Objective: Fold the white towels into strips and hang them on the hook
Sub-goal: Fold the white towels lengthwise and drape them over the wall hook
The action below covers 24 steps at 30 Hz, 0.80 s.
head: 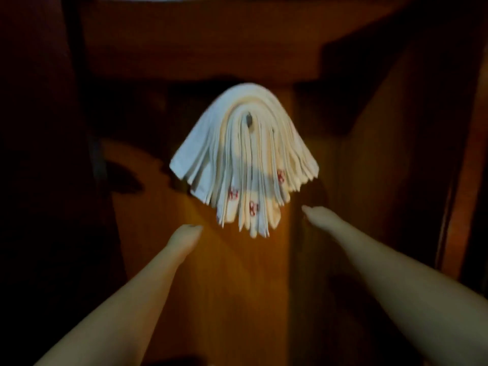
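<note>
Two bare hands, both empty: left hand (pixel 184 237) just below and left of the bundle, right hand (pixel 320 216) just below and right, neither touching cloth; fingers apparently straight and together, though too blurred and foreshortened to tell more. Between and above them, white towels (pixel 244 159), many folded strips draped in nested layers over one small dark hook (pixel 249 123) on a wooden panel (pixel 237 273), ends fanned down and outward like a skirt. Red stitched marks near several lower ends; outer left strip cooler white, inner ones creamier under warm light. Probably near the end of the job, judging by the load. Risks from here: a brush from either hand against the loose ends, dragging outer strips off the crown; an overloaded hook, shedding the topmost layers; uneven ends, tipping a strip sideways and unfolding it.
</note>
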Each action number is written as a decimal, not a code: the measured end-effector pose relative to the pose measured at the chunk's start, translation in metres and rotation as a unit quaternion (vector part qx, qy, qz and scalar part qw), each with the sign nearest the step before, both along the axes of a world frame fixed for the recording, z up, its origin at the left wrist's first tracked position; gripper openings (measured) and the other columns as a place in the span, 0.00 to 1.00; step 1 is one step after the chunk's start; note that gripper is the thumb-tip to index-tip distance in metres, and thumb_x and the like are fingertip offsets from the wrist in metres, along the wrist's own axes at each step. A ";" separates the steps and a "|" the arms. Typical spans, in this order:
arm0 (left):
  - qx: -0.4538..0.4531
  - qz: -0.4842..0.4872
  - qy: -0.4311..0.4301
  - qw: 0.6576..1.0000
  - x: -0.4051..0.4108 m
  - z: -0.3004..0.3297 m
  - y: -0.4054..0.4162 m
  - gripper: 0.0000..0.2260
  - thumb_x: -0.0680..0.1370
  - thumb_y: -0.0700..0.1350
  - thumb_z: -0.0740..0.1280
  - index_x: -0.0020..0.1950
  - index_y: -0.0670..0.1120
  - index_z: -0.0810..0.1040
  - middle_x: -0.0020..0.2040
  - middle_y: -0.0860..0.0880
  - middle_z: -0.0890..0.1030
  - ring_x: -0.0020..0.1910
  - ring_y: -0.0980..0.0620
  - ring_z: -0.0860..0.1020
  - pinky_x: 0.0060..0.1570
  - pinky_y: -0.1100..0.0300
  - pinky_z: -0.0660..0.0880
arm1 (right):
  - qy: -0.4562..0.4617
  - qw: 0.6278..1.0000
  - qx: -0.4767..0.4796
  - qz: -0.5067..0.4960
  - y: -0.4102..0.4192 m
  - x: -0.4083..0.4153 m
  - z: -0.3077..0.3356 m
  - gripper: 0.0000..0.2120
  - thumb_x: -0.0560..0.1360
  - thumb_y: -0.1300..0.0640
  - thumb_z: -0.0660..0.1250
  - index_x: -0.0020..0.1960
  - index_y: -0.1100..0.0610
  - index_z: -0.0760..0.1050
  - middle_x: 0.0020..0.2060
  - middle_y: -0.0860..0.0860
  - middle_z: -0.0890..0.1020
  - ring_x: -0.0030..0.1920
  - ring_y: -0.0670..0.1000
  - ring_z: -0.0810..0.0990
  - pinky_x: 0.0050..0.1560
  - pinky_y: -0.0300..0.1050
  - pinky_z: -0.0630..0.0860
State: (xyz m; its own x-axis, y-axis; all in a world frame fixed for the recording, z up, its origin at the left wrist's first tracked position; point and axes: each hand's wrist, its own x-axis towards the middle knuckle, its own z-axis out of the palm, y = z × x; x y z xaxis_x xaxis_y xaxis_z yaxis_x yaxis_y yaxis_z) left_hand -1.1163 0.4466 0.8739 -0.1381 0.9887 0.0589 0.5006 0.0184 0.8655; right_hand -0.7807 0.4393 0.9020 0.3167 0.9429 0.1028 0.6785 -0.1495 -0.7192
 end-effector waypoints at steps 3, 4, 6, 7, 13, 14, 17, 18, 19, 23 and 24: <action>-0.015 -0.063 0.104 0.993 0.000 -0.043 -0.036 0.21 0.84 0.49 0.60 0.77 0.46 0.67 0.54 0.46 0.79 0.33 0.59 0.67 0.33 0.63 0.64 | -0.058 0.996 -0.067 0.022 -0.051 -0.013 -0.043 0.27 0.85 0.44 0.49 0.69 0.62 0.74 0.71 0.61 0.72 0.71 0.60 0.70 0.71 0.52 0.65; -0.026 -0.087 0.118 0.989 -0.004 -0.059 -0.051 0.22 0.84 0.50 0.60 0.77 0.47 0.66 0.53 0.49 0.79 0.34 0.60 0.67 0.33 0.63 0.63 | -0.058 0.995 -0.080 0.026 -0.070 -0.017 -0.060 0.27 0.86 0.44 0.49 0.69 0.62 0.74 0.70 0.61 0.74 0.70 0.59 0.71 0.70 0.52 0.65; -0.046 -0.142 0.130 0.980 -0.012 -0.085 -0.080 0.21 0.84 0.53 0.59 0.77 0.50 0.67 0.56 0.51 0.79 0.38 0.61 0.71 0.36 0.64 0.66 | -0.054 0.993 -0.099 0.026 -0.109 -0.027 -0.095 0.27 0.85 0.43 0.50 0.70 0.61 0.73 0.70 0.59 0.74 0.70 0.58 0.72 0.70 0.53 0.66; -0.057 -0.170 0.140 0.974 -0.015 -0.099 -0.096 0.21 0.84 0.53 0.59 0.76 0.50 0.68 0.59 0.51 0.79 0.44 0.60 0.74 0.41 0.62 0.68 | -0.053 0.992 -0.112 0.029 -0.128 -0.032 -0.113 0.27 0.85 0.43 0.50 0.72 0.60 0.72 0.70 0.58 0.74 0.70 0.58 0.72 0.70 0.54 0.66; -0.128 -0.288 0.198 0.928 -0.020 -0.196 -0.178 0.19 0.83 0.54 0.60 0.74 0.52 0.71 0.69 0.50 0.75 0.60 0.54 0.74 0.49 0.61 0.68 | -0.042 0.985 -0.164 0.045 -0.238 -0.063 -0.233 0.23 0.82 0.39 0.55 0.67 0.52 0.75 0.61 0.50 0.80 0.60 0.51 0.77 0.59 0.49 0.72; -0.136 -0.295 0.207 0.923 -0.019 -0.212 -0.190 0.19 0.83 0.54 0.61 0.74 0.52 0.71 0.69 0.51 0.75 0.60 0.55 0.74 0.51 0.61 0.68 | -0.039 0.982 -0.176 0.053 -0.258 -0.065 -0.248 0.21 0.82 0.39 0.56 0.64 0.50 0.77 0.56 0.47 0.80 0.55 0.49 0.78 0.54 0.46 0.72; -0.143 -0.315 0.240 0.907 -0.009 -0.256 -0.224 0.19 0.82 0.55 0.63 0.72 0.54 0.73 0.66 0.52 0.77 0.49 0.66 0.73 0.44 0.67 0.67 | -0.052 0.976 -0.199 0.074 -0.311 -0.062 -0.289 0.16 0.81 0.38 0.58 0.58 0.45 0.78 0.50 0.42 0.78 0.51 0.46 0.77 0.45 0.42 0.69; -0.149 -0.324 0.240 0.903 -0.004 -0.269 -0.232 0.19 0.82 0.55 0.63 0.72 0.54 0.73 0.65 0.53 0.78 0.45 0.67 0.71 0.41 0.69 0.65 | -0.060 0.974 -0.205 0.073 -0.328 -0.058 -0.302 0.17 0.80 0.38 0.58 0.60 0.46 0.78 0.52 0.42 0.77 0.52 0.45 0.76 0.47 0.41 0.69; -0.158 -0.332 0.240 0.898 0.001 -0.280 -0.241 0.19 0.81 0.55 0.63 0.71 0.54 0.73 0.62 0.53 0.79 0.43 0.67 0.71 0.40 0.69 0.64 | -0.066 0.973 -0.211 0.069 -0.345 -0.053 -0.315 0.19 0.80 0.37 0.58 0.63 0.47 0.77 0.54 0.43 0.76 0.52 0.44 0.74 0.49 0.41 0.68; -0.211 -0.365 0.230 0.877 0.027 -0.317 -0.274 0.17 0.80 0.57 0.63 0.69 0.57 0.74 0.43 0.58 0.79 0.40 0.62 0.77 0.39 0.65 0.71 | -0.028 0.972 -0.232 0.029 -0.414 -0.033 -0.365 0.22 0.81 0.39 0.59 0.67 0.51 0.75 0.63 0.50 0.77 0.57 0.46 0.73 0.56 0.42 0.66; -0.220 -0.380 0.230 0.868 0.037 -0.325 -0.282 0.15 0.80 0.57 0.63 0.66 0.58 0.76 0.43 0.58 0.79 0.40 0.61 0.79 0.38 0.64 0.73 | -0.013 0.972 -0.236 0.009 -0.431 -0.026 -0.376 0.22 0.81 0.40 0.59 0.68 0.51 0.74 0.65 0.51 0.76 0.60 0.48 0.73 0.58 0.42 0.66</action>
State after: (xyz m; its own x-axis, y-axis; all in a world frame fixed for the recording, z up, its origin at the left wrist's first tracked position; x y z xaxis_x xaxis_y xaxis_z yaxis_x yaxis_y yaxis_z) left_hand -1.0790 0.1646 0.5485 0.5025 0.7243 -0.4721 0.8037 -0.1900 0.5639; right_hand -0.8068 0.0082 0.5256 0.3035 0.8919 -0.3353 0.7011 -0.4473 -0.5553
